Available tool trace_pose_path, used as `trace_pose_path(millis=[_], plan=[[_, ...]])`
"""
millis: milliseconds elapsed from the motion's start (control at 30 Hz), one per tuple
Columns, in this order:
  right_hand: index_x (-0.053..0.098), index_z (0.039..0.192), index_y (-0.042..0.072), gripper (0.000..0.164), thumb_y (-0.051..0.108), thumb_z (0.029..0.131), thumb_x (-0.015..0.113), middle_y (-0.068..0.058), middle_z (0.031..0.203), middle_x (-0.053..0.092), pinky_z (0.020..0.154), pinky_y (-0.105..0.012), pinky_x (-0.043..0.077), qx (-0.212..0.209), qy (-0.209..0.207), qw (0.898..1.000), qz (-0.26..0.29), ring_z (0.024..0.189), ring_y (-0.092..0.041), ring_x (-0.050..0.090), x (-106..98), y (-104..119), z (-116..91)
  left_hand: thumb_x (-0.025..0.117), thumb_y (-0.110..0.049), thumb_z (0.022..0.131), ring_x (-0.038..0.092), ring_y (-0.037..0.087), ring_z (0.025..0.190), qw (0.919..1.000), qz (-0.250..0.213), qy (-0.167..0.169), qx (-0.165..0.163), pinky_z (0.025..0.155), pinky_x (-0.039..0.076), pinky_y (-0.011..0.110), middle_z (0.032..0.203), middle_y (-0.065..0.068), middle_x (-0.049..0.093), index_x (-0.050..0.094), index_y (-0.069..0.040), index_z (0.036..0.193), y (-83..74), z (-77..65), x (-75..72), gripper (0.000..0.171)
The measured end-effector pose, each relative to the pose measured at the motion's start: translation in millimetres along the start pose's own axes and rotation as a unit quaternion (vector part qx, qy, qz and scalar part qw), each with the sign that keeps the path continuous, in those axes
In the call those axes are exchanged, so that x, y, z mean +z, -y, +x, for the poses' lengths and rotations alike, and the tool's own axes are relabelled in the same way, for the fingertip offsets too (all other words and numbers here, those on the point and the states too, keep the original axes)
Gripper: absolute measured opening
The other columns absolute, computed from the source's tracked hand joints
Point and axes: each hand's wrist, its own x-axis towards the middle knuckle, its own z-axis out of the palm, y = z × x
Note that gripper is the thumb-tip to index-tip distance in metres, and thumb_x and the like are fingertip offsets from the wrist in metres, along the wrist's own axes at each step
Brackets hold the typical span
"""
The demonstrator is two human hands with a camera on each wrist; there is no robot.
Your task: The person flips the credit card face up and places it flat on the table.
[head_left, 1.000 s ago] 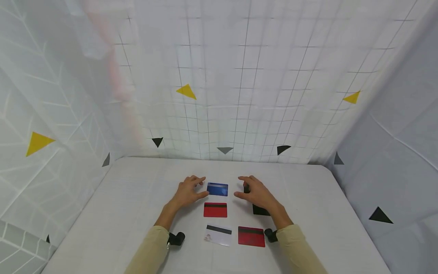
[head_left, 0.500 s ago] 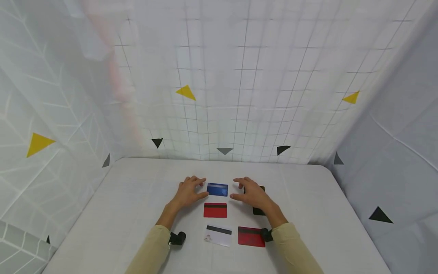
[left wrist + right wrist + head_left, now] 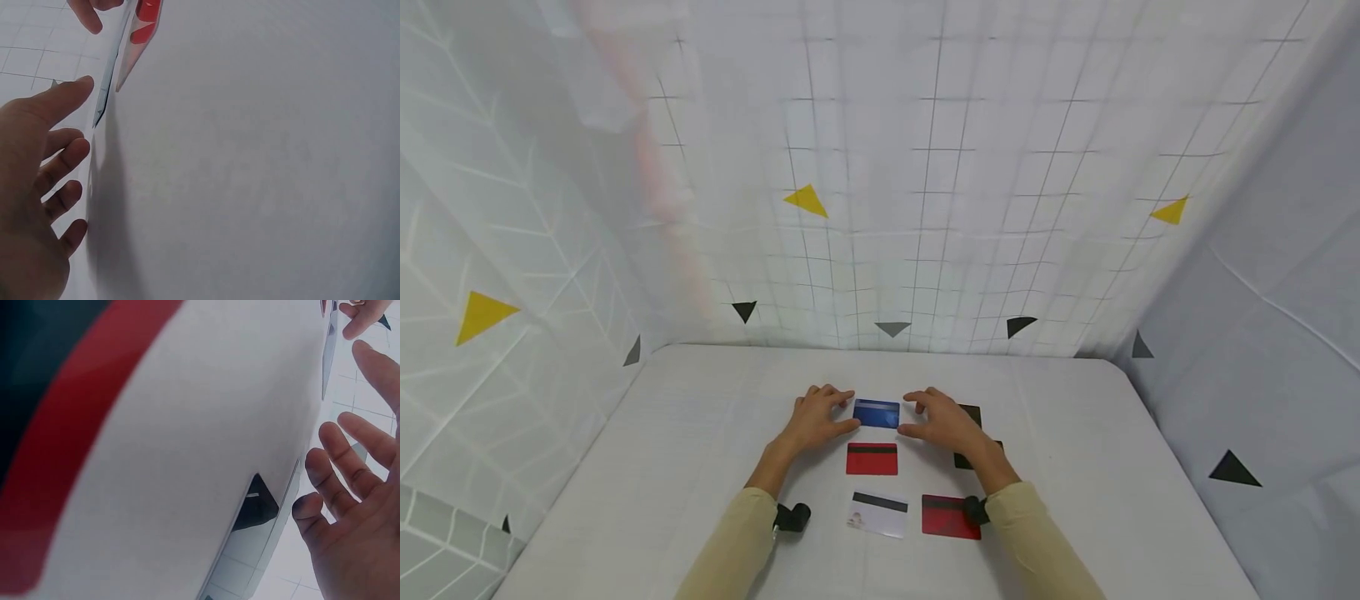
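A blue card [image 3: 877, 421] with a pale stripe lies flat on the table in the head view, between both hands. On its left, my left hand [image 3: 814, 419] has thumb and fingers spread, thumb tip right at the card's edge. From the right, my right hand [image 3: 942, 422] faces it with thumb tip at the lower right corner. Relaxed fingers of the left hand [image 3: 31, 187] show in the left wrist view, and those of the right hand [image 3: 356, 506] in the right wrist view. Two black cards, one behind [image 3: 973, 412] and one in front [image 3: 962, 461], are partly hidden under the right hand and wrist.
Nearer me lie a red card [image 3: 872, 463], a white card [image 3: 878, 521] with a dark stripe, and a dark red card [image 3: 943, 523], partly covered by the right wrist camera [image 3: 975, 510]. A white gridded sheet [image 3: 880, 250] hangs behind the white table [image 3: 700, 467].
My right hand has moved left, up to the blue card's right edge, uncovering more of the black cards. My left hand has barely shifted, and the cards lie as before.
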Motion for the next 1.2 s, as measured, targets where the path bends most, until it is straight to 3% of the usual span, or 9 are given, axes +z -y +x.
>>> trace_pose_path(millis=[367, 833, 1200], plan=[[0.061, 0.137, 0.016, 0.064, 0.044, 0.083, 0.080, -0.006, 0.110, 0.061, 0.087, -0.043, 0.054, 0.011, 0.009, 1.000, -0.015, 0.096, -0.021, 0.058, 3.7, 7.4, 2.1, 0.076, -0.042, 0.088, 0.048, 0.025, 0.112, 0.9997, 0.019, 0.010, -0.007, 0.096, 0.035, 0.053, 0.115, 0.000, 0.062, 0.063, -0.018, 0.138, -4.8, 0.0, 1.0, 0.056], [0.064, 0.134, 0.016, 0.059, 0.043, 0.083, 0.080, -0.003, 0.105, 0.060, 0.082, -0.038, 0.054, -0.006, 0.005, 0.999, -0.054, 0.092, -0.017, 0.057, 12.0, 2.6, 9.8, 0.076, -0.039, 0.088, 0.047, 0.023, 0.111, 0.9993, 0.030, 0.012, -0.017, 0.095, 0.032, 0.053, 0.113, -0.003, 0.060, 0.065, -0.022, 0.135, -7.9, 2.0, 6.9, 0.051], [0.066, 0.128, 0.015, 0.054, 0.039, 0.083, 0.082, -0.004, 0.103, 0.061, 0.082, -0.040, 0.054, -0.003, 0.001, 0.999, -0.038, 0.091, -0.018, 0.058, 13.3, 4.8, 7.1, 0.078, -0.036, 0.087, 0.047, 0.023, 0.108, 0.9997, 0.020, 0.001, -0.014, 0.092, 0.033, 0.053, 0.110, -0.001, 0.061, 0.067, -0.023, 0.131, -11.3, -2.9, 8.0, 0.047]])
